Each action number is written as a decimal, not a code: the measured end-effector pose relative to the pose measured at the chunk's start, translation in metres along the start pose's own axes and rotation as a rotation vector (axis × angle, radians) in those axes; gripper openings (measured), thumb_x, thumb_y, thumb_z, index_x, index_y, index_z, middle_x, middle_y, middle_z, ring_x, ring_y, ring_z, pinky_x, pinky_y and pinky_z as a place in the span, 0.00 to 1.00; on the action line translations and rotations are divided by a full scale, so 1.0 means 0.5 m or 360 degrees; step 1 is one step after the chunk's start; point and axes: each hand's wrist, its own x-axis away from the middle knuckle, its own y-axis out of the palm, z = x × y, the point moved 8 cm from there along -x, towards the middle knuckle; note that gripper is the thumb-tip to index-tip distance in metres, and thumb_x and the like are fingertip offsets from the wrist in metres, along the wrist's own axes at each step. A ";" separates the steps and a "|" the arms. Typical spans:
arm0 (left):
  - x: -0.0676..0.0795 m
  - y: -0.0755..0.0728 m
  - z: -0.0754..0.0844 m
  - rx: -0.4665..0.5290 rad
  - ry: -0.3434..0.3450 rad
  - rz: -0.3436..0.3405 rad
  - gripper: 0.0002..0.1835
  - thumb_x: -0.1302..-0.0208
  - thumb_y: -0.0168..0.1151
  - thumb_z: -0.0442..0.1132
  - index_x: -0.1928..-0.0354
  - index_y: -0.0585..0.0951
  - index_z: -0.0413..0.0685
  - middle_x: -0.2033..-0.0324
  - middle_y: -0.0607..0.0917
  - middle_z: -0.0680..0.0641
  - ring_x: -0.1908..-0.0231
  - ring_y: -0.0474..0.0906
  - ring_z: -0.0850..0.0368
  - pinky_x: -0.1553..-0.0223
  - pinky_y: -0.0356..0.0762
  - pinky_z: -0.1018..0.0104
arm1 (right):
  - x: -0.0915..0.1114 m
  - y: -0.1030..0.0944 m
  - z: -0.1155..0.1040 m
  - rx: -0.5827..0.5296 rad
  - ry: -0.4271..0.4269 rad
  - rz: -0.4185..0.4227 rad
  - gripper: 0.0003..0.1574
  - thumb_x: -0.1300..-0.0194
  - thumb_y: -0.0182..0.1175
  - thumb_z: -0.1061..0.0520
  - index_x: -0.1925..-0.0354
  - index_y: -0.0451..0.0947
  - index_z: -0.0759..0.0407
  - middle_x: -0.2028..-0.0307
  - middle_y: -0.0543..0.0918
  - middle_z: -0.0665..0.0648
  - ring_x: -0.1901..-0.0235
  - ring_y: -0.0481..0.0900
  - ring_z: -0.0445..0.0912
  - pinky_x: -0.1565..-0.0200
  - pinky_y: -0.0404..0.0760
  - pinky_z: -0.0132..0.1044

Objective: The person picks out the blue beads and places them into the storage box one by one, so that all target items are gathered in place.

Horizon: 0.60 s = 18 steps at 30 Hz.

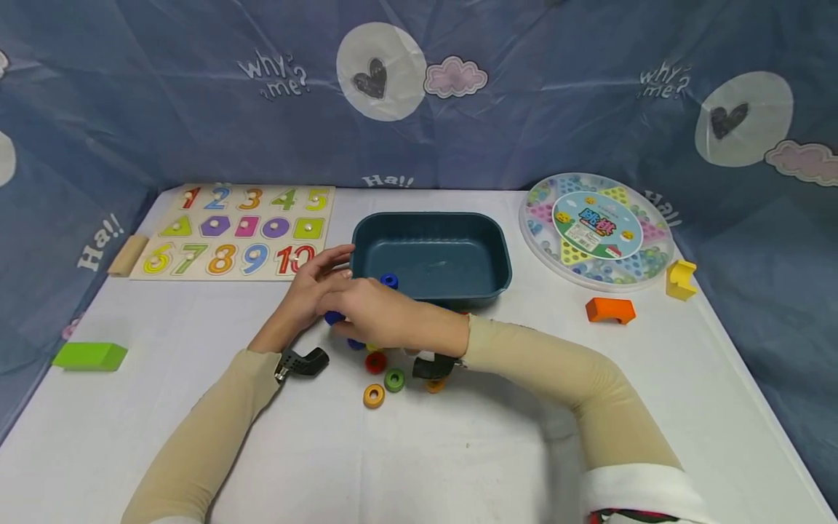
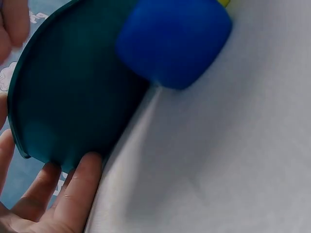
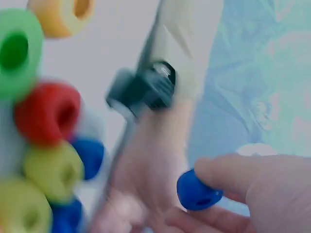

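Observation:
My right hand (image 1: 376, 311) pinches a blue bead (image 3: 198, 190), rounded with a hole through it, between thumb and fingers. It crosses in front of my left hand (image 1: 306, 292), whose fingers touch the left end of the dark teal bin (image 1: 432, 291). In the left wrist view those fingers (image 2: 80, 189) lie fairly straight against the bin's outer wall. Another blue bead (image 1: 389, 281) overlaps the bin's near left side in the head view. Red (image 1: 375, 362), green (image 1: 394, 380) and orange beads (image 1: 374, 396) lie on the table below my right hand, which partly hides several others.
Behind my left hand lies a number and shape puzzle board (image 1: 262, 231). A round Chinese checkers set (image 1: 596, 229) lies right of the bin, near orange (image 1: 610, 310) and yellow blocks (image 1: 681, 280). A green block (image 1: 90, 356) is at far left, and a patterned blue cloth (image 1: 511, 131) hangs behind.

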 end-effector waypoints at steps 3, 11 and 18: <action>-0.001 -0.001 -0.003 -0.0022 -0.0018 -0.0004 0.26 0.29 0.56 0.38 0.30 0.67 0.48 0.32 0.67 0.41 0.37 0.70 0.55 0.47 0.76 0.79 | 0.013 -0.053 0.016 -0.0030 0.0020 0.0084 0.16 0.36 0.64 0.59 0.50 0.82 0.59 0.53 0.82 0.55 0.55 0.79 0.43 0.52 0.80 0.28; -0.003 0.006 -0.007 0.0161 -0.0066 -0.0046 0.27 0.29 0.56 0.42 0.30 0.65 0.48 0.33 0.66 0.40 0.45 0.76 0.58 0.51 0.84 0.68 | 0.079 -0.126 0.137 -0.0068 0.0345 0.0348 0.17 0.40 0.66 0.59 0.51 0.82 0.60 0.60 0.81 0.57 0.69 0.75 0.44 0.67 0.76 0.31; -0.003 0.005 -0.009 0.0141 -0.0061 -0.0022 0.27 0.29 0.57 0.41 0.31 0.66 0.48 0.33 0.68 0.40 0.46 0.76 0.56 0.52 0.84 0.67 | 0.134 -0.095 0.241 -0.0151 0.0682 0.0343 0.17 0.41 0.67 0.58 0.52 0.83 0.62 0.59 0.82 0.59 0.71 0.76 0.45 0.67 0.77 0.35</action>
